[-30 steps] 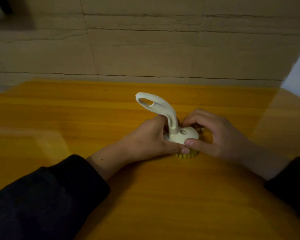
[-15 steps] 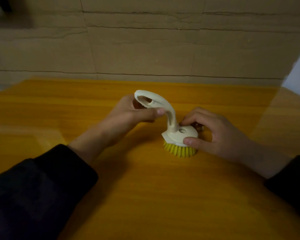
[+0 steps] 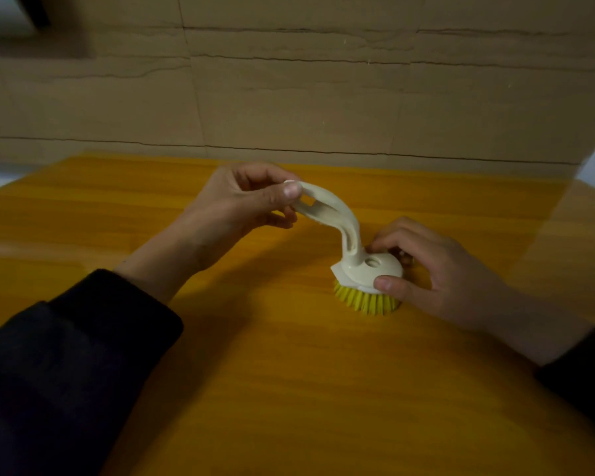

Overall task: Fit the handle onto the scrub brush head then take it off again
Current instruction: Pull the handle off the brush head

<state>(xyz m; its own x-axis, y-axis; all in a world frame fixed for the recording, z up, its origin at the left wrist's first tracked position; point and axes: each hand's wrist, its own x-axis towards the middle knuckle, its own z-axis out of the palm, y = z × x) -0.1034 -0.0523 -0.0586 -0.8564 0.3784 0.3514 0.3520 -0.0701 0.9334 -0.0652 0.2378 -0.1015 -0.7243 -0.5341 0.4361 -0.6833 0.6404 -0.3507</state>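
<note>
I am looking down on a glossy, orange-yellow wooden table point(image 3: 289, 389), its grain running side to side and catching a dull sheen near the far edge. Behind it I am seeing a wall of flattened brown cardboard point(image 3: 306, 97), creased in long horizontal lines, with a pale strip of room showing at the right margin and a dark shape in the top left corner. The lighting is dim. I am finding no brand, label or legible writing on anything.

The scrub brush head point(image 3: 368, 297) is sitting bristles-down on the table, right of centre, its yellow bristles splaying under a cream cap. The cream handle point(image 3: 337, 214) is rising from that cap and curving up and to the left. My left hand point(image 3: 234, 204) is pinching the handle's looped top end, thumb over it and fingers curled behind. My right hand point(image 3: 443, 269) is clamping the brush head, thumb on the cap's near rim and fingers wrapping its far side. Dark sleeves point(image 3: 66, 365) are covering both forearms.
</note>
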